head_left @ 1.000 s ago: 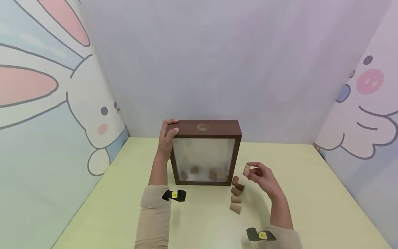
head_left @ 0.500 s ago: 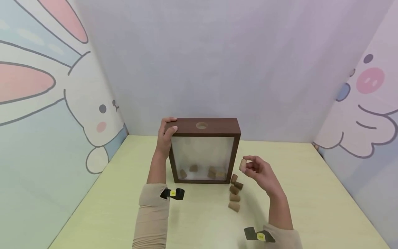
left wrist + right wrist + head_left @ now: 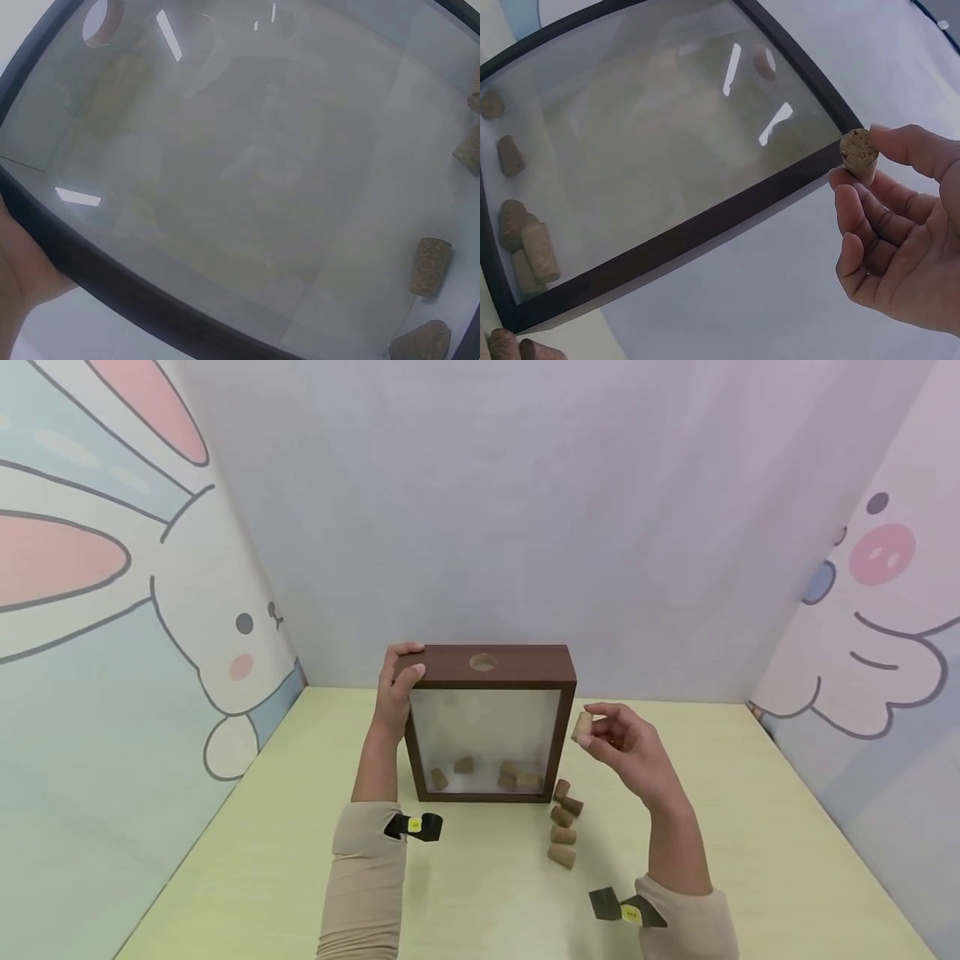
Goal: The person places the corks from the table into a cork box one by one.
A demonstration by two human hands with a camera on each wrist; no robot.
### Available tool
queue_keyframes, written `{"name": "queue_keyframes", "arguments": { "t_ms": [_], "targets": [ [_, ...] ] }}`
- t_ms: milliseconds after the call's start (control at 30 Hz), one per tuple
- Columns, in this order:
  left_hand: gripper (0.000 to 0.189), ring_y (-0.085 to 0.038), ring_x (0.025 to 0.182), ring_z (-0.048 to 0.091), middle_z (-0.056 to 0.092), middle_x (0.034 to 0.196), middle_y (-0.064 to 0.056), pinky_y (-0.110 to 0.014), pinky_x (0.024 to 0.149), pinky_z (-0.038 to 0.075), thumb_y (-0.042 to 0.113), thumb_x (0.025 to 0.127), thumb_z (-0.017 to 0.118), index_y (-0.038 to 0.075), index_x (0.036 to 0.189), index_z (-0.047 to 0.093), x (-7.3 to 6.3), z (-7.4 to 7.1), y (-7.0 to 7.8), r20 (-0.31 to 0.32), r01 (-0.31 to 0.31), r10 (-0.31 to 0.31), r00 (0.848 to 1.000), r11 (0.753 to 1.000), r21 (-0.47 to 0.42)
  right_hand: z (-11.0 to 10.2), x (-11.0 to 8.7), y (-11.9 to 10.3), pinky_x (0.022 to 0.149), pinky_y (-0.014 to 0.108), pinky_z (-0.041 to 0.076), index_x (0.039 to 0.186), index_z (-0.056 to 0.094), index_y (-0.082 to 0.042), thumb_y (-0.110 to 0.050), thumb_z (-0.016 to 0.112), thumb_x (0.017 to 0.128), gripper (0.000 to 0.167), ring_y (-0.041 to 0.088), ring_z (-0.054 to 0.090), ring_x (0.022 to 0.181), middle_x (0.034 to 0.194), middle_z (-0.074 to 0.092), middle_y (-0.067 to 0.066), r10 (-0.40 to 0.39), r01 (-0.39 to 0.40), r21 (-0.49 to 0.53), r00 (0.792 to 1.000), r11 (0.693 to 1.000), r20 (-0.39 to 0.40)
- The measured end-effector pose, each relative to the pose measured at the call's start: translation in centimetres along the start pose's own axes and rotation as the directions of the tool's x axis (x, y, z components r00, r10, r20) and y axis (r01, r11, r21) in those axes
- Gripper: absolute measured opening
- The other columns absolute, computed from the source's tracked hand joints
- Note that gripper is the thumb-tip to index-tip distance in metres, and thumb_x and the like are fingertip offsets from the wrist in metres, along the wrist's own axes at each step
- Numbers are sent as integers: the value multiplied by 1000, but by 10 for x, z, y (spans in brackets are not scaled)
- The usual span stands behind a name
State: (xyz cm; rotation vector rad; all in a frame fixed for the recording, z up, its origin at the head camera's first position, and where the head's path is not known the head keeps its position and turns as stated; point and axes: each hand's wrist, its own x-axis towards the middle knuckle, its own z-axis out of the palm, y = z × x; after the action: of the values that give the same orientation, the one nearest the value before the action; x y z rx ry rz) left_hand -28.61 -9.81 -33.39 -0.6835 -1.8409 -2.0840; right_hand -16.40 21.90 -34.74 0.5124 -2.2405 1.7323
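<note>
A dark brown wooden frame box [image 3: 487,669] with a clear front stands upright on the table; a round hole [image 3: 483,662] opens in its top. My left hand [image 3: 395,693] grips the box's upper left corner, thumb in front and fingers over the top. Between thumb and fingertips my right hand [image 3: 630,752] pinches a tapered cork stopper [image 3: 582,727], raised just right of the box; its speckled end [image 3: 859,150] shows in the right wrist view. Several corks [image 3: 540,251] lie behind the pane along the box's bottom.
Several loose corks [image 3: 563,835] lie in a short row on the pale yellow table [image 3: 480,877], by the box's lower right corner. A grey curtain backdrop [image 3: 480,510] rises behind. Cartoon-printed panels [image 3: 90,735] flank both sides.
My right hand has lifted the cork upward and slightly left, closer to the box's upper right side. The left hand keeps its grip on the corner.
</note>
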Motion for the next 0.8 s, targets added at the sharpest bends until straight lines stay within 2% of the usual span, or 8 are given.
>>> {"name": "queue_keyframes", "arguments": {
  "t_ms": [433, 600, 800],
  "targets": [
    [36, -20, 103, 42, 43, 121, -3, -36, 89, 28, 22, 83, 49, 7, 116, 46, -1, 2, 1, 0, -1, 1, 1000, 1000, -2, -6, 21, -32, 59, 24, 42, 120, 51, 6, 2, 62, 85, 36, 17, 55, 70, 89, 61, 13, -125, 126, 29, 992, 992, -16],
    [36, -20, 104, 42, 43, 121, -3, -35, 89, 28, 21, 84, 49, 8, 116, 47, -1, 2, 1, -2, 3, -3, 1000, 1000, -4, -6, 32, -46, 60, 23, 43, 121, 51, 6, 3, 62, 86, 37, 18, 56, 71, 89, 60, 14, -163, 163, 26, 987, 986, 2],
    [39, -20, 104, 42, 44, 119, -4, -36, 89, 28, 21, 85, 48, 3, 120, 45, 0, 1, 0, 2, -3, 3, 1000, 1000, -1, -4, 50, -60, 62, 24, 44, 120, 51, 6, 2, 61, 86, 35, 19, 56, 72, 90, 60, 13, -186, 184, 47, 982, 982, 35]
  ]
}}
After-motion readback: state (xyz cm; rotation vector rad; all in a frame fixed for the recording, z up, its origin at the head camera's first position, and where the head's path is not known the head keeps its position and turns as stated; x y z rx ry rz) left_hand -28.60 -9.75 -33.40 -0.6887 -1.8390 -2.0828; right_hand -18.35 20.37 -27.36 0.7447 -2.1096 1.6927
